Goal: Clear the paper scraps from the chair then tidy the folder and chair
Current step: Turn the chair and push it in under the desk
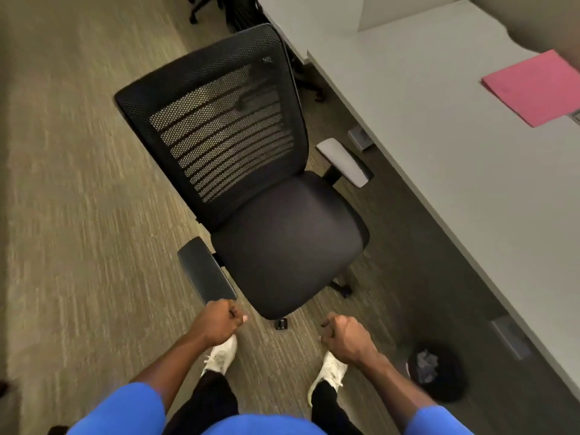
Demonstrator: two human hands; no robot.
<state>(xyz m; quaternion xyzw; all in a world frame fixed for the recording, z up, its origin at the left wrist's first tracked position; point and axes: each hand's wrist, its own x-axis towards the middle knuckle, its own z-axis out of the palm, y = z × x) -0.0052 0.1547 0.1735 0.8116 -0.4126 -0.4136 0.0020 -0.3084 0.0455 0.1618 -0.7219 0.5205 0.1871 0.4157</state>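
A black office chair [282,240] with a mesh back stands on the carpet beside a grey desk [439,171]. Its seat is bare, with no paper on it. A pink folder [533,89] lies closed on the desk at the far right. My left hand [222,321] is a closed fist just below the chair's near armrest [205,271], not touching it. In front of the seat's lower edge, my right hand [345,337] is also a fist. Neither hand visibly holds anything.
A dark round bin [439,372] with crumpled paper in it stands on the floor under the desk edge, at my right. Another chair's base [201,7] shows at the top. Open carpet stretches to the left. My white shoes [219,356] are below the chair.
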